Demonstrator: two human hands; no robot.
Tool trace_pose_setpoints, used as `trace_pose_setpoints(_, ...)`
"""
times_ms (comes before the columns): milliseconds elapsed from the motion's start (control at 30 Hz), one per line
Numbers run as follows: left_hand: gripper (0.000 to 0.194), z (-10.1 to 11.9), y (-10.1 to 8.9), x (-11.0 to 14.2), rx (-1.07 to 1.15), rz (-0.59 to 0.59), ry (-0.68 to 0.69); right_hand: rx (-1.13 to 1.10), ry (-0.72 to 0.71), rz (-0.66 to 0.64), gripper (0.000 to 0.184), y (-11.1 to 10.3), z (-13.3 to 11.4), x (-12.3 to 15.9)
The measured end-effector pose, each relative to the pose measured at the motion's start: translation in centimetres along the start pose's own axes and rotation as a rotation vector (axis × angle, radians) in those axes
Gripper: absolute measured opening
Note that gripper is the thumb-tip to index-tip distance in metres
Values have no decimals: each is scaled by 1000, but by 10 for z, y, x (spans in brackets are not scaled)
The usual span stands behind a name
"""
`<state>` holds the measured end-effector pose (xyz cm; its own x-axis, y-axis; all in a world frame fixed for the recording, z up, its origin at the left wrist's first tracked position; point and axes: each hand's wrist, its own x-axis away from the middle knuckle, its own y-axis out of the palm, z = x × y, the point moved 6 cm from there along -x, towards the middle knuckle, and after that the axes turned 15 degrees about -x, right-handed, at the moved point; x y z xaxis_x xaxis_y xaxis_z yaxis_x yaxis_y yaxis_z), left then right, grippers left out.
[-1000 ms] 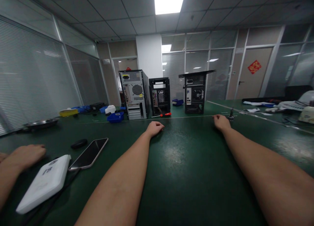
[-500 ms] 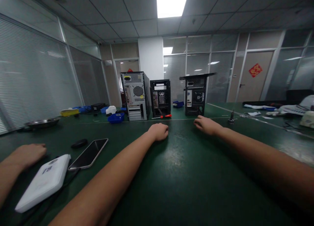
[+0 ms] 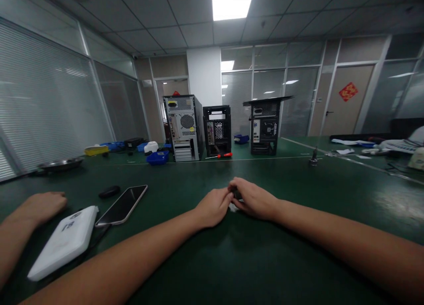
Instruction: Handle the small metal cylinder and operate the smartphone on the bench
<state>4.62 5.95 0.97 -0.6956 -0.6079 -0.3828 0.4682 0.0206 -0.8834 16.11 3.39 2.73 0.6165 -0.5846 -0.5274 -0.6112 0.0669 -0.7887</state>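
Note:
My left hand (image 3: 213,206) and my right hand (image 3: 254,200) meet fingertip to fingertip on the green table (image 3: 251,261), in the middle of the view. Both hands are curled, fingers pressed together around a small dark and white thing (image 3: 234,200) that I cannot make out. Both forearms stretch forward from the near edge. Behind the hands, at the far side of the table, stand a grey computer case (image 3: 183,128), a small black case (image 3: 217,130) and a black case (image 3: 265,126) with a loose panel on top. A red-handled screwdriver (image 3: 224,155) lies by the cases.
Another person's hand (image 3: 43,205) rests at the left beside a white device (image 3: 64,241), a phone (image 3: 122,204) and a small black object (image 3: 109,191). A blue bin (image 3: 157,158), a yellow bin (image 3: 96,150) and a metal tray (image 3: 61,164) sit far left. A small metal part (image 3: 313,157) stands at the right.
Both my hands have drawn back toward me and come together at the table's middle; the right hand swept left from beside the small metal part.

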Motion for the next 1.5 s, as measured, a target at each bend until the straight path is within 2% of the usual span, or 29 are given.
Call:
trace_pose_setpoints(133, 31, -12, -5, -1, -10, 69, -74, -49, 36, 67, 26, 2, 8, 3)
trace_pose_setpoints(233, 29, -28, -11, 1, -49, 166, -224, -120, 174, 323, 31, -9, 31, 11)
trace_pose_setpoints(333, 21, -39, -12, 3, -40, 186, -294, -209, 317, 567, 35, -21, 59, 22)
trace_pose_setpoints(467, 14, -41, -10, 3, -16, 160, -264, -355, 405, 678, 56, -26, 80, 29)
trace_pose_setpoints(567, 18, -38, -7, 3, -8, 126, -232, -379, 403, 644, 60, -27, 75, 27)
trace_pose_setpoints(767, 24, -33, -6, 3, 10, 136, -173, -208, 247, 430, 28, -20, 36, 17)
trace_pose_setpoints(933, 29, -27, -6, 2, 33, 114, -126, -88, 191, 250, 27, -10, 14, 15)
trace_pose_setpoints(1067, 27, -13, -9, 2, -87, 62, -28, 67, 111, 101, 29, -4, -5, 12)
trace_pose_setpoints(1133, 26, -5, -10, 4, -155, 29, 39, 136, 36, 41, 23, -1, -12, 10)
trace_pose_setpoints(1233, 30, 1, -12, 5, -184, 27, 89, 228, -21, 34, 16, 1, -15, 9)
trace_pose_setpoints(1367, 34, -1, -13, 5, -160, 60, 76, 290, -35, 74, 14, 1, -12, 10)
trace_pose_setpoints(1500, 39, -2, -12, 5, -109, 40, 61, 302, -13, 91, 11, -1, -10, 10)
